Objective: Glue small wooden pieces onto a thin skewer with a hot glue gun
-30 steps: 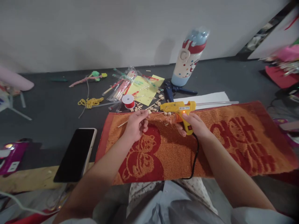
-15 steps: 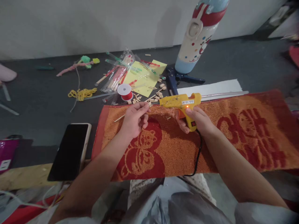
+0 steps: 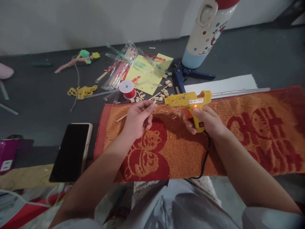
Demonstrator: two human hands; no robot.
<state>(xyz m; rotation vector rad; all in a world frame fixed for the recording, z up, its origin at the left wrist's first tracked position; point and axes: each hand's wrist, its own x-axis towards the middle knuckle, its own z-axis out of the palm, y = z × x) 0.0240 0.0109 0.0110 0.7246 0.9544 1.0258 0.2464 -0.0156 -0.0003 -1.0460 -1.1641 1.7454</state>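
Observation:
My right hand (image 3: 208,121) is wrapped round a yellow hot glue gun (image 3: 182,100), its small light glowing orange and a clear glue stick (image 3: 240,92) running out of its back. The nozzle points left, right at the fingertips of my left hand (image 3: 140,119). Those fingers pinch a small piece of wooden stick (image 3: 154,103), mostly hidden by the thumb. Both hands are above an orange and red towel (image 3: 183,152), on which a thin wooden stick (image 3: 121,118) lies beside my left hand.
Behind the towel are cut stick pieces (image 3: 164,93), a red ribbon spool (image 3: 129,94), yellow paper (image 3: 152,84) and blue-handled cutters (image 3: 179,78). A tall bottle (image 3: 199,41) stands at the back. A phone (image 3: 70,152) lies at left; a black cord (image 3: 206,159) hangs from the gun.
The view has shifted slightly. The glue gun's nozzle and my left fingertips have come closer together, and the nozzle now meets the small wooden piece.

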